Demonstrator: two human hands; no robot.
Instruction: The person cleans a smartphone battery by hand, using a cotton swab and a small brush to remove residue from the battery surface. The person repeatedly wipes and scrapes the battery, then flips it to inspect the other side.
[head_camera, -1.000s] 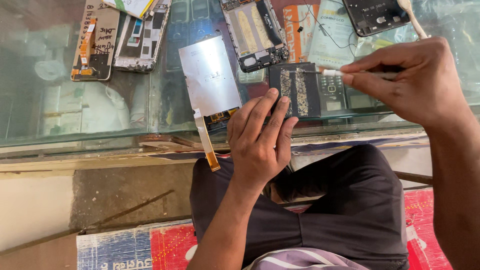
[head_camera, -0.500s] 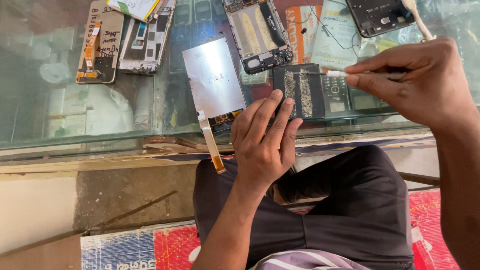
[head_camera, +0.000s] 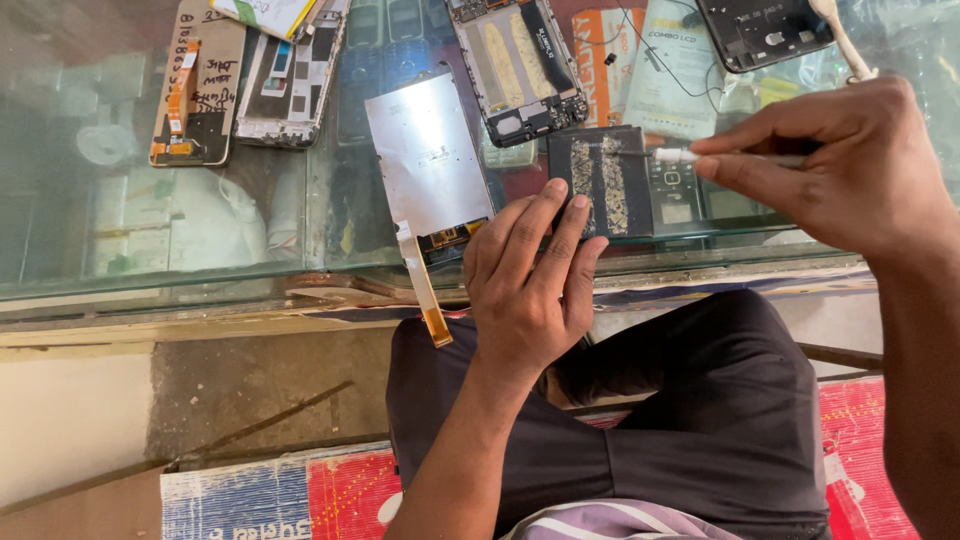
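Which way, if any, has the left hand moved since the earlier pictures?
No. The left hand has not shifted: its fingertips still rest at the lower left edge of the dark rectangular part, beside the silver panel.

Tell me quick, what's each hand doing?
Left hand: open, fingers steadying the dark battery.
Right hand: closed, pinching a thin white-tipped tool.
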